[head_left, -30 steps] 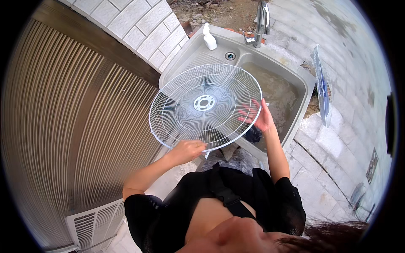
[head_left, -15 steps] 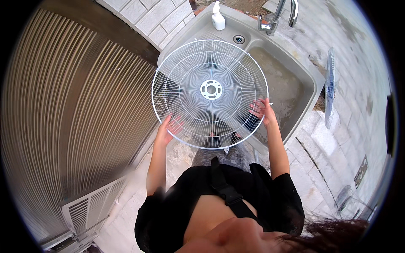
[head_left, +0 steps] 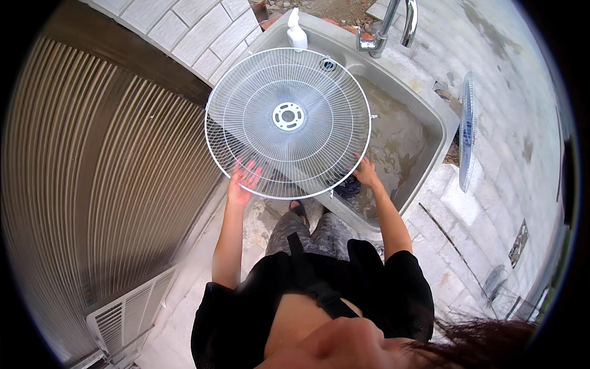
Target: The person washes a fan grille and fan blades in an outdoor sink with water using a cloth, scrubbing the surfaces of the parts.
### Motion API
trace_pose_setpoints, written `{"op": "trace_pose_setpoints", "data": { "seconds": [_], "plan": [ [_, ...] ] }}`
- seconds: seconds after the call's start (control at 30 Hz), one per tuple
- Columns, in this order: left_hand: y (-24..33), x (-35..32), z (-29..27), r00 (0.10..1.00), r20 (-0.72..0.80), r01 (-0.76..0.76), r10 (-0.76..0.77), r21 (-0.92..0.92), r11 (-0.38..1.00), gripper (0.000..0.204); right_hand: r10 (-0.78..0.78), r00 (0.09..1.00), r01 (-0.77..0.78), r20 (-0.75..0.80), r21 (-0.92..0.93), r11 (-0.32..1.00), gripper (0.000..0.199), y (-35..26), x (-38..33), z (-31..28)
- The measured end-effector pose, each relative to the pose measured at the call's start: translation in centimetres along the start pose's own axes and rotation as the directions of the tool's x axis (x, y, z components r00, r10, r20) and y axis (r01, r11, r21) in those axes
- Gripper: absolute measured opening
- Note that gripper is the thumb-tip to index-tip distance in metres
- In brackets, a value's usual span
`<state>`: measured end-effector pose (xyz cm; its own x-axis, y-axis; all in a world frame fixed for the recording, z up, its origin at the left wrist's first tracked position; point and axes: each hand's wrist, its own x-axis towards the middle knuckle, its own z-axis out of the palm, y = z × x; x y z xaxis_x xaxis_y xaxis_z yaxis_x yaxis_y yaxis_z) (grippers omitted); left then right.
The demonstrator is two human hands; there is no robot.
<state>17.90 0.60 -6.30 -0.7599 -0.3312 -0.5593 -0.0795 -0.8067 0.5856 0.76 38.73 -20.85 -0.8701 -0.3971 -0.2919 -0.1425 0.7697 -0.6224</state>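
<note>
Fan guard (head_left: 288, 138): held above L part of sink (head_left: 440, 126) and its near edge, hub toward viewer; contact w/ sink not confirmable. L hand (head_left: 238, 192): at lower-L rim, fingers spread beneath the wires, not closed round them; prob. bearing wt. from below. R hand (head_left: 367, 173): at lower-R rim, fingers bent; cannot tell if grip is pinching the wire or merely touching. Hands set well apart, presumably b/c a wide, light disc tips easily if held at one pt. only.

White spray bottle (head_left: 297, 38) stands at sink's far L corner, prob. for easy reach. 2nd guard (head_left: 468, 132) stands on edge beyond R side of sink.

Matls.: guard of thin pale wires, radial, w/ concentric rings, slotted hub plate, small rim clips. Sink grey, matte, rounded corners; murky brownish water (head_left: 402, 144) in R basin, dark crumpled item (head_left: 349, 187) near front. Tap (head_left: 384, 31) shiny, chrome-like, curved.
</note>
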Motion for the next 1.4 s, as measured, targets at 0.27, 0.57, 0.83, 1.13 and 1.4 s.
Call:
{"op": "trace_pose_setpoints", "data": {
  "seconds": [0.27,0.57,0.83,1.13,1.4],
  "plan": [
    [-0.3,-1.0,4.7,0.581,0.048,-0.347,0.812,0.918,0.194,0.061,0.218,0.935,-0.238,0.281,0.037,0.971,0.049,0.3,-2.9,-0.9],
    [-17.0,2.8,21.6,0.786,0.296,0.355,-0.544,0.505,0.787,0.052,0.434,0.835,-0.460,0.339,0.862,0.212,0.029,1.3,-5.7,-7.8],
    [-34.0,11.6,22.1,0.546,0.722,0.691,-0.425,-0.101,0.716,0.059,-0.291,0.847,0.404,-0.445,0.182,0.897,0.027,-12.7,-9.1,-15.5],
    [-25.3,3.2,27.7,0.702,0.175,0.478,-0.691,0.603,0.639,0.075,0.094,0.970,-0.092,-0.223,0.022,0.996,0.029,6.3,0.0,-8.6],
    [-4.3,6.4,18.9,0.653,0.345,-0.355,0.674,0.926,-0.130,0.072,0.262,0.823,-0.564,0.504,0.671,0.481,0.023,7.9,0.8,-7.4]
  ]
}}
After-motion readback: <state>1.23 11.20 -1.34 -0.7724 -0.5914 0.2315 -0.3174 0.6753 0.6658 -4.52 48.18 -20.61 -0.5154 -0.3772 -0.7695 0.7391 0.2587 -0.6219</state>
